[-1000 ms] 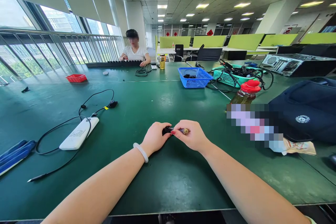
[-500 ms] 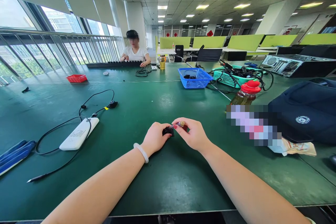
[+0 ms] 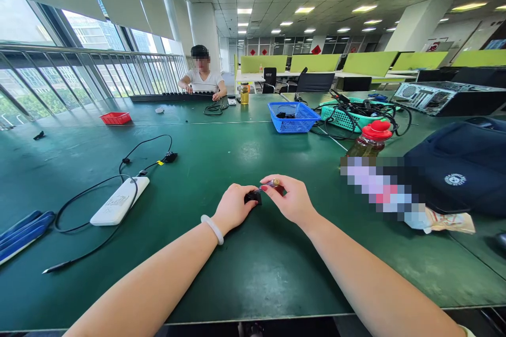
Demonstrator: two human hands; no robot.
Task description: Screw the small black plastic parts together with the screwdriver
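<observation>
Head camera view over a green worktop [image 3: 237,284], with a dark blue bag [image 3: 454,168] at its right edge, a blue basket [image 3: 292,116] toward the far side, where a co-worker [image 3: 202,80] sits, and a white power bank [image 3: 118,201] with its black cable to the left. Near the front edge, at the middle, the person's left hand [image 3: 233,208] has its fingers closed around a small black part [image 3: 253,198] resting on the worktop. The right hand [image 3: 290,201] pinches a slim brass-ended tool [image 3: 271,185] between thumb and fingertips. A second ago the tool lay almost level; now its brass end is lifted and the other end slants down against the black part, which has not moved. By the look of it, the tip is bearing into the part rather than lying beside it
</observation>
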